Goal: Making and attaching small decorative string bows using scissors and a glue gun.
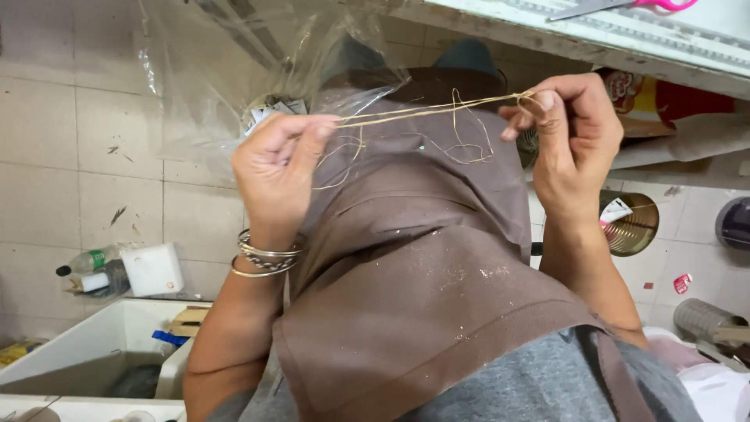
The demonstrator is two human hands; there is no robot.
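My left hand (pixel 277 168) pinches one end of a bundle of thin tan straw fibres (pixel 426 112) between thumb and fingers. My right hand (pixel 566 133) pinches the other end, so the strands stretch taut between the two hands at chest height. Loose loops of the fibre (pixel 461 148) hang below the taut part, over my brown apron (pixel 414 266). Silver bangles sit on my left wrist (pixel 266 258). A crumpled clear plastic sheet (pixel 226 70) lies behind my left hand.
White bin (pixel 94 344) at lower left, with bottles and a white block (pixel 152 270) beside it on the tiled floor. An open tin can (pixel 633 227) stands at right. Table edge with pink-handled scissors (pixel 625 6) at top right. Grey roll (pixel 703 316) at lower right.
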